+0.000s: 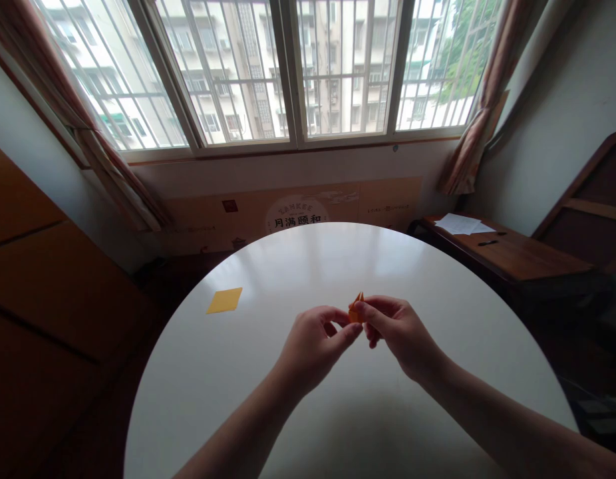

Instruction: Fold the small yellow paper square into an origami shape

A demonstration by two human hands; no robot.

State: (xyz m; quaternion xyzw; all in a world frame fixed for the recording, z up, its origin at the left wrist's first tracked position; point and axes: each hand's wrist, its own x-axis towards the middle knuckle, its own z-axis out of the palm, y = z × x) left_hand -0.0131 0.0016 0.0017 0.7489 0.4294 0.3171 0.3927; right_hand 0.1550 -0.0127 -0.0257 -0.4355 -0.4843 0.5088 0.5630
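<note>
A small piece of folded orange paper (355,314) is held above the table between both hands, its pointed tips sticking up. My left hand (318,342) pinches its lower left side with thumb and forefinger. My right hand (400,329) grips it from the right, the thumb lying across its front. Parts of the folded paper are hidden behind the fingers. To the left, a flat yellow sheet of paper (225,301) lies on the white round table (198,392), apart from both hands.
Beyond the table are a printed board (388,199) and a barred window (248,80). A wooden bench (525,256) at the right carries white papers (462,224) and a small dark object (486,243). An orange-brown cabinet (43,293) stands at the left.
</note>
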